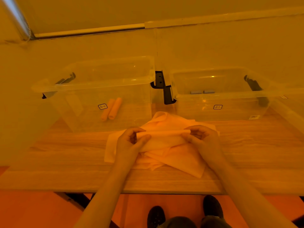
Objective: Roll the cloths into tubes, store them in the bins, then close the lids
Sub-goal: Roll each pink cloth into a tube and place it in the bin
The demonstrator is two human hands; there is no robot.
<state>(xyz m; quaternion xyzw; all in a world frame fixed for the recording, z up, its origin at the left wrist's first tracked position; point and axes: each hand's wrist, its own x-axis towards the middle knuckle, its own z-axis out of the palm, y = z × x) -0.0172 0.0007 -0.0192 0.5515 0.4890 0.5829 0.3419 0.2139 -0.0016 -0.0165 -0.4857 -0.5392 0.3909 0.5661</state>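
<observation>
Pinching cloth (164, 139) edge: left hand (130, 142); right hand (203, 137).

Warm orange light fills the whole room. A plain wall (148, 10) stands at the back, and a pale strip (92, 31) runs along its bottom. The wooden tabletop (65, 153) has light grain lines. Below its near edge the floor (32, 209) looks orange. A bright pale streak (14, 12) slants in the top left corner.

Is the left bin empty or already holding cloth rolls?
Holding rolls: two orange rolled cloths lie side by side on the floor of the left bin, seen through its clear wall.
</observation>
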